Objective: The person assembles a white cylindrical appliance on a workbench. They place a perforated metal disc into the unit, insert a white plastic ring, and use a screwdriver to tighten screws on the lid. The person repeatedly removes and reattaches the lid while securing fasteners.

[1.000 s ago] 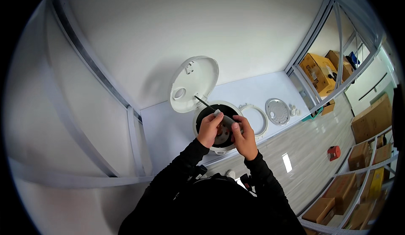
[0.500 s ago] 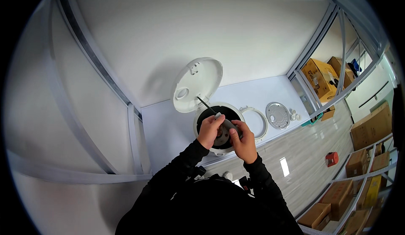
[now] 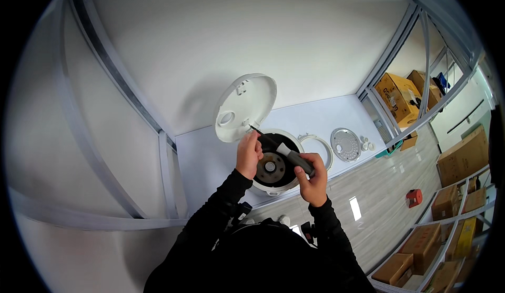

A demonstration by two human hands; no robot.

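Note:
In my right hand (image 3: 314, 179) is a screwdriver (image 3: 298, 159) with a thick grey handle and a dark shaft, slanting up and left. The shaft's tip reaches the hinge side of the raised white lid (image 3: 251, 101) of a rice cooker (image 3: 291, 137). My left hand (image 3: 248, 155) is closed beside the shaft, above the cooker's left rim. Whether its curled fingers touch the shaft or hold something small is hidden. Inside the cooker, the dark cavity with its round heating plate (image 3: 271, 175) shows, the inner pot absent.
A white ring (image 3: 330, 153) lies against the cooker's right side. Beyond it are a round perforated metal plate (image 3: 345, 145) and several small white parts (image 3: 366, 144) on the white table (image 3: 208, 159). A wall stands behind the lid; shelves with cardboard boxes (image 3: 421, 243) are at right.
My hands have moved apart: the left up and left along the shaft, the right slightly down and right with the screwdriver handle. The heating plate is now more exposed.

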